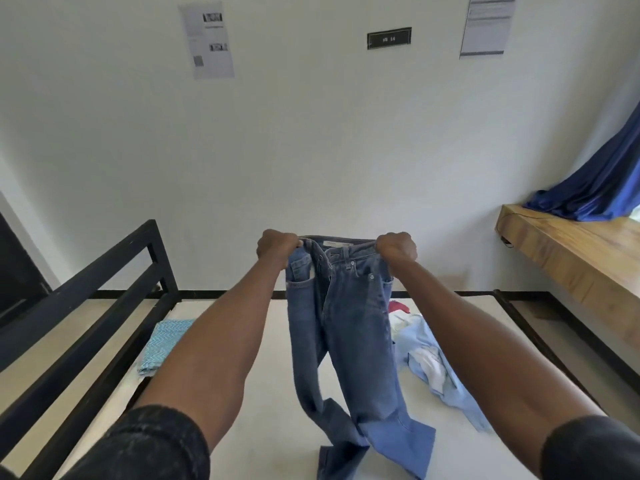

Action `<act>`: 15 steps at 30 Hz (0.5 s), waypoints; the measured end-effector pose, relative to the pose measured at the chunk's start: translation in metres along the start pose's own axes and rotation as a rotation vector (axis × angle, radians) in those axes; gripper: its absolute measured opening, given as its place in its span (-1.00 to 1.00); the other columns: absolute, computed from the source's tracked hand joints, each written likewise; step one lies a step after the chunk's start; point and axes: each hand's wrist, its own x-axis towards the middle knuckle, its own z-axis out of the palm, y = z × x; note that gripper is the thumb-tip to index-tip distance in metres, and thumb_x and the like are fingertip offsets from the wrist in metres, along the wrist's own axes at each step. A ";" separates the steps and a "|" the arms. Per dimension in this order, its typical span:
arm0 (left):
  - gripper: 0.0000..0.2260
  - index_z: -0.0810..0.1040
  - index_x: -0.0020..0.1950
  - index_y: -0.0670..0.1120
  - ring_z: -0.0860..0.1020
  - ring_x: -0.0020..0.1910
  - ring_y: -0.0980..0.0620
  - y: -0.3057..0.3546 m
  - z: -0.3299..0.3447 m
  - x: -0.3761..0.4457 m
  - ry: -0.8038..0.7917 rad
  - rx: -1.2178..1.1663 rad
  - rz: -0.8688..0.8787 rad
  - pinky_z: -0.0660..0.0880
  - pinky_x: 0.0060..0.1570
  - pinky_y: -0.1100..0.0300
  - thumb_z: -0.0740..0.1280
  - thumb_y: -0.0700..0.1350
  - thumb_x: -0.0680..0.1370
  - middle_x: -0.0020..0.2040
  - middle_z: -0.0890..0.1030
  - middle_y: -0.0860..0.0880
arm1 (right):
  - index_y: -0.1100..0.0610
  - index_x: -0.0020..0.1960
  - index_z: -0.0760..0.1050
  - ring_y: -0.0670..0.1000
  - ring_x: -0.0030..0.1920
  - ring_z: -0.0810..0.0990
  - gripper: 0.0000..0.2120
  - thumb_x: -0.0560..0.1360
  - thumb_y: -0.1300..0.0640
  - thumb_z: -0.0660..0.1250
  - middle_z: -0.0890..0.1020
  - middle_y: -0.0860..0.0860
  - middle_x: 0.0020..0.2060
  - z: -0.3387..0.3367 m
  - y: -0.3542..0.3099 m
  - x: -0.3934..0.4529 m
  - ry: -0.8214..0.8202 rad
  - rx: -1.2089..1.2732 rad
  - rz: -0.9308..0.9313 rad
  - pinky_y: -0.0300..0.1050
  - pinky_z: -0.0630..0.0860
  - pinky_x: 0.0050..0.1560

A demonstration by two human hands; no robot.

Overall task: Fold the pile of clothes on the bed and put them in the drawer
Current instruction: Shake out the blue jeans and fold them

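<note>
While held up by the waistband w/ both hands, jeans (341, 327) hung full length, hems dragging and crumpling on the bed (263, 427) below the hands. Judged main risk: legs twisted round each other low down, so laying flat as-is would likely lock in a skewed fold; would need a shake or re-lay first. Second risk: trailing hems sat just beside the loose pile (424, 355) of light-blue and white clothes below and to the right of the right hand, w/ a bit of red at the far edge; swinging the jeans that way could snag or scatter it. Third: fly looked open, waistband slack betw. the hands, so front and back might not line up when halved. No drawer in view, so carry distance couldn't be judged.

Left hand (277, 245) fisted, knuckles up, gripped the waistband's left corner. Right hand (396, 247) same, fisted on the right corner. Both arms stretched forward and raised, roughly level, hands apart by the waist's width, dark sleeves pushed up near the elbows.

Below and left of the left hand, a folded teal zigzag cloth (168, 344) lay on the bed near the black frame rail (104, 268).
</note>
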 end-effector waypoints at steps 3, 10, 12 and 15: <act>-0.67 0.64 -0.05 -0.20 0.66 -0.07 -0.12 -0.004 0.019 -0.007 -0.186 0.216 0.007 0.63 -0.01 0.02 0.63 -0.12 0.29 -0.07 0.67 -0.14 | 0.19 -0.08 0.57 0.14 -0.09 0.61 -0.91 0.46 0.17 0.35 0.63 0.11 -0.14 0.020 0.007 -0.018 -0.073 -0.130 -0.092 -0.13 0.45 -0.17; -0.76 0.56 0.01 -0.19 0.53 -0.12 -0.08 -0.069 0.019 -0.020 -0.417 0.677 0.119 0.44 -0.17 0.15 0.47 -0.06 0.49 0.04 0.61 -0.18 | 0.08 0.02 0.55 0.16 -0.08 0.57 -0.73 0.37 0.31 0.27 0.63 0.10 -0.07 0.027 0.073 -0.037 -0.307 -0.449 -0.458 -0.12 0.44 -0.24; -0.76 0.53 0.00 -0.22 0.50 -0.12 -0.09 -0.082 0.019 -0.017 -0.404 0.621 0.093 0.40 -0.17 0.15 0.47 -0.09 0.50 -0.03 0.56 -0.17 | 0.05 0.18 0.61 0.16 0.02 0.60 -0.63 0.37 0.20 0.37 0.67 0.09 0.07 0.027 0.079 -0.037 -0.360 -0.546 -0.495 -0.11 0.50 -0.08; -0.68 0.51 -0.15 -0.19 0.52 -0.16 -0.08 -0.089 0.022 -0.018 -0.365 0.596 0.145 0.38 -0.24 0.17 0.55 0.00 0.42 -0.08 0.60 -0.15 | 0.12 0.00 0.63 0.15 -0.10 0.57 -0.78 0.39 0.08 0.45 0.66 0.10 -0.02 0.028 0.073 -0.044 -0.338 -0.717 -0.551 -0.12 0.40 -0.14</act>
